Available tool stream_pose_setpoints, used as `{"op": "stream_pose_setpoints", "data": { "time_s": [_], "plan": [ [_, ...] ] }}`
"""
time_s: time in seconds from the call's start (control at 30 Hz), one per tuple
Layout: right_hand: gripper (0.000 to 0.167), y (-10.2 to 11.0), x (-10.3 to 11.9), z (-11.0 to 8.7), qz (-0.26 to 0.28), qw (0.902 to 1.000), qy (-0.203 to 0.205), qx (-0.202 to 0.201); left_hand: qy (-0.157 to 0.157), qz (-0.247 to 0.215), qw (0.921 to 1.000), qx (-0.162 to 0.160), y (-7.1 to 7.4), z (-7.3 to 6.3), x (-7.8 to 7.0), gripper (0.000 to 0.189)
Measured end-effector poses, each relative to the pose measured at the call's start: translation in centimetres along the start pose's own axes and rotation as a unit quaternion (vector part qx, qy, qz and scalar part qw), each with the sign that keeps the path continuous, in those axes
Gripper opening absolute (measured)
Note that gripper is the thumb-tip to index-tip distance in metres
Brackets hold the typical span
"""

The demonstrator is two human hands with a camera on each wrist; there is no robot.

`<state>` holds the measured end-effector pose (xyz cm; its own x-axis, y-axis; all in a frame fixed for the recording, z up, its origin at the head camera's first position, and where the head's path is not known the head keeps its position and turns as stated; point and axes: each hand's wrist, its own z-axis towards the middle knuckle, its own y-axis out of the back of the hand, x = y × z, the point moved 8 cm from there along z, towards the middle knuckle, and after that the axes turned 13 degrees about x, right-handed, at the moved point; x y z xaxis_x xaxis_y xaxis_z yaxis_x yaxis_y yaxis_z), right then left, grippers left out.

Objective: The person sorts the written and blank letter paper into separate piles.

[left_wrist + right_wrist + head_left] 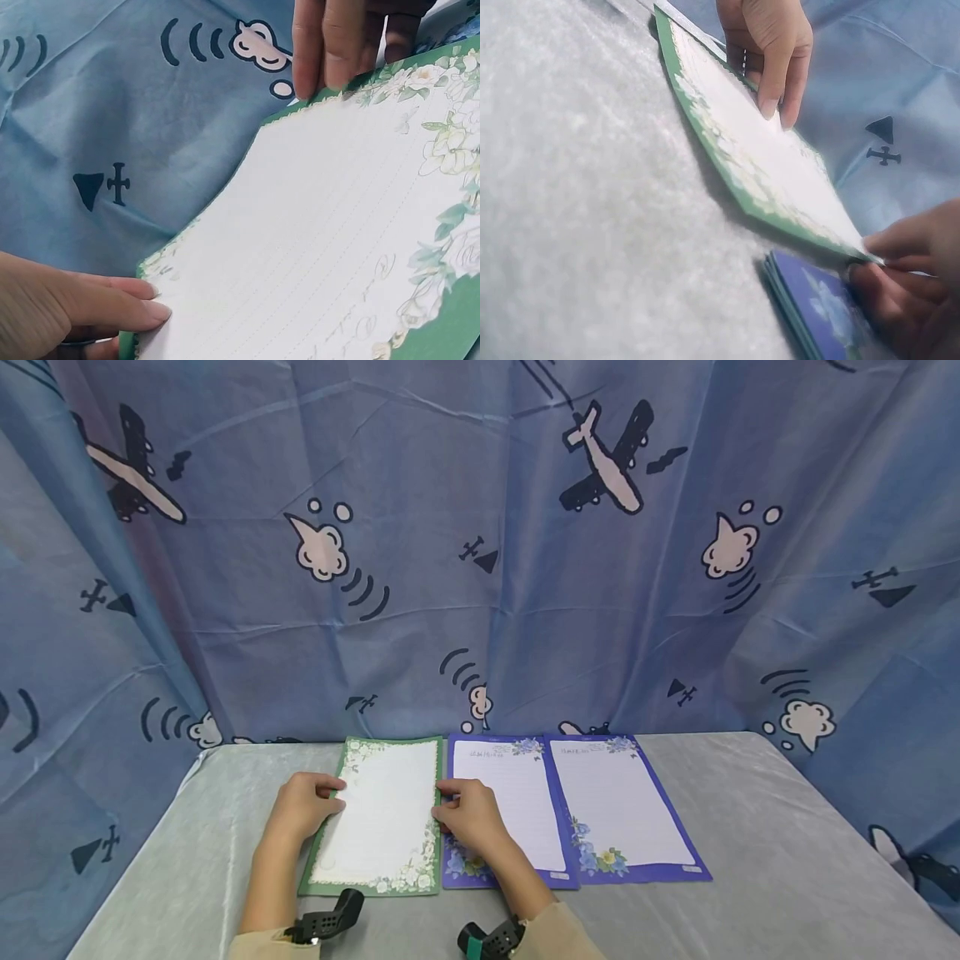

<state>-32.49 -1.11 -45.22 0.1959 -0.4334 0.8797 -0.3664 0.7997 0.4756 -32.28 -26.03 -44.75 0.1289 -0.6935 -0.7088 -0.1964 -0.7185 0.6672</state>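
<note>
A sheet of letter paper (382, 818) with a green floral border is held upright to me at the left of the table. My left hand (300, 808) pinches its left edge between thumb and fingers. At the opposite edge, my right hand (472, 814) grips the paper the same way. The sheet (757, 150) bows slightly in the right wrist view, and a shadow runs along its near edge. Just right of it lies a purple-bordered letter pad (517, 802), partly covered by my right hand and forearm. Several layers show at this pad's corner (802, 292).
A second purple-bordered letter pad (622, 802) lies against the first one's right side. Both have blue flowers and faint handwriting at the top. A grey cloth covers the table (780, 827). Behind it hangs a blue curtain (420, 560) printed with planes.
</note>
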Motion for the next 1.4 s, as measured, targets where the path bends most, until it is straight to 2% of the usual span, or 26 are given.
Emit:
{"op": "stream_pose_setpoints", "data": {
  "time_s": [0.3,0.57,0.73,0.9,1.07,1.17,1.4],
  "plan": [
    [0.033,0.3,0.3,-0.1,0.005,0.9999,-0.007,-0.013,0.002,0.019,0.9998,-0.009,0.1,-0.1,-0.3,0.025],
    [0.029,2.2,2.4,-0.5,-0.05,0.9976,0.014,-0.046,0.017,0.04,0.9989,-0.014,0.6,-0.4,-0.7,0.025],
    [0.027,3.5,3.4,-0.9,-0.054,0.9972,0.016,-0.049,0.013,0.038,0.9989,-0.026,0.9,-0.7,-1.3,0.029],
    [0.028,4.5,3.5,-1.6,-0.067,0.9963,0.015,-0.051,-0.006,0.027,0.9991,-0.033,0.7,-0.9,-2.8,0.034],
    [0.028,5.2,2.1,-2.9,-0.103,0.9933,0.017,-0.049,-0.048,0.034,0.9967,-0.056,-0.1,-0.9,-5.1,0.032],
    [0.027,6.1,1.0,-3.6,-0.135,0.9887,0.016,-0.064,-0.068,0.038,0.9948,-0.066,-0.9,-0.8,-6.5,0.029],
    [0.026,9.4,-1.5,-5.3,-0.191,0.9744,-0.013,-0.118,-0.098,0.072,0.9911,-0.055,-4.4,-0.1,-9.2,0.022]
  ]
}}
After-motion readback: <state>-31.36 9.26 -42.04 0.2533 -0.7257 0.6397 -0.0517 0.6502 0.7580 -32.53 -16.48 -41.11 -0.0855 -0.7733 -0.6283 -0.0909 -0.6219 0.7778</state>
